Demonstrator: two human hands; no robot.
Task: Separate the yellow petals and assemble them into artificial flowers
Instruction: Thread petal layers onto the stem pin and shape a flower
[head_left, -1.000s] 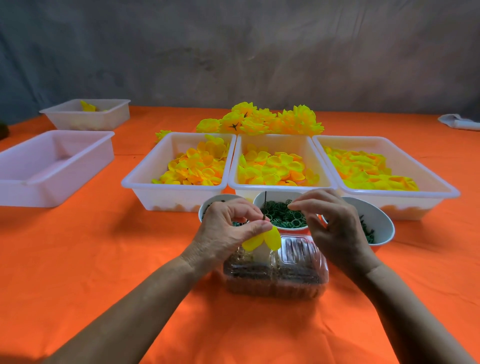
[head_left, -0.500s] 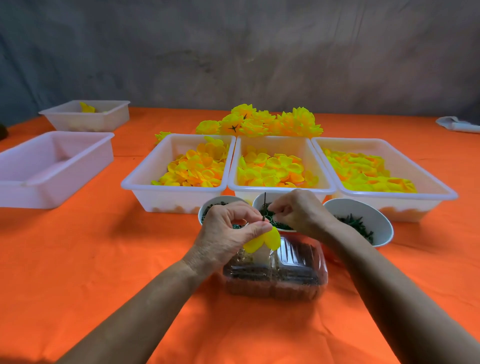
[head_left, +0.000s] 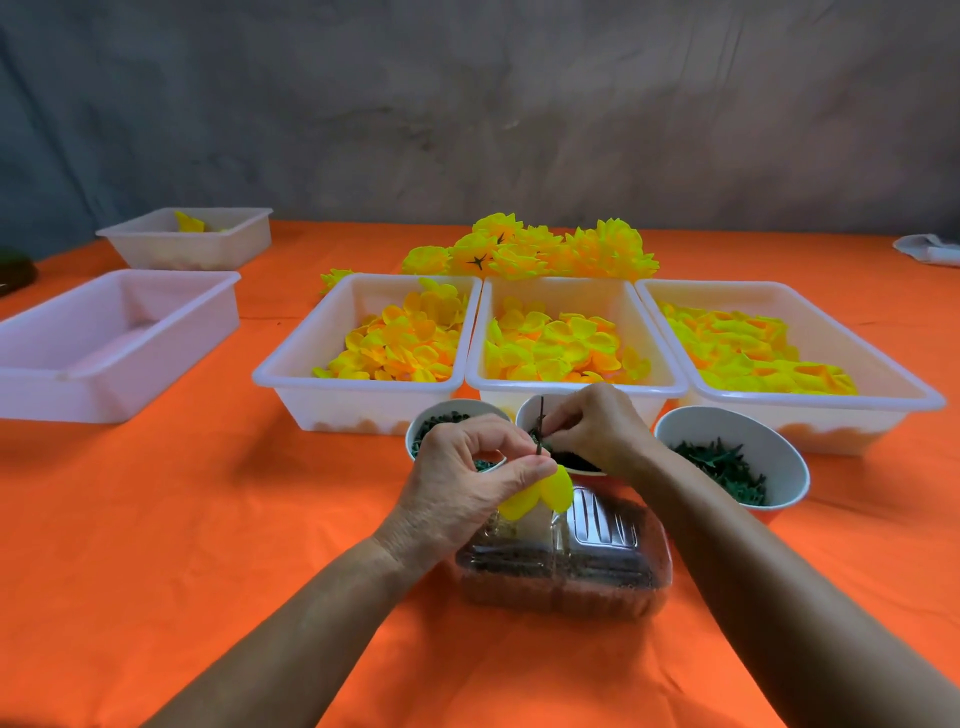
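My left hand (head_left: 467, 478) pinches a thin dark stem (head_left: 540, 423) that stands upright, with small yellow petals (head_left: 540, 493) hanging under my fingers. My right hand (head_left: 597, 428) is beside the stem, fingertips pinched on a small green piece against it; the piece is mostly hidden. Three white bins hold loose yellow petals: left (head_left: 400, 338), middle (head_left: 561, 345), right (head_left: 753, 356). Finished yellow flowers (head_left: 540, 249) lie in a heap behind the bins.
Three round cups with green parts stand before the bins: left (head_left: 441, 423), middle (head_left: 524, 415), right (head_left: 727, 457). A clear plastic box (head_left: 566, 561) of dark stems lies under my hands. Two white bins (head_left: 104, 338) (head_left: 192, 236) sit far left on the orange cloth.
My right hand moved left from above the right cup to the stem held by my left hand and pinched in beside it. My left hand stayed in place.
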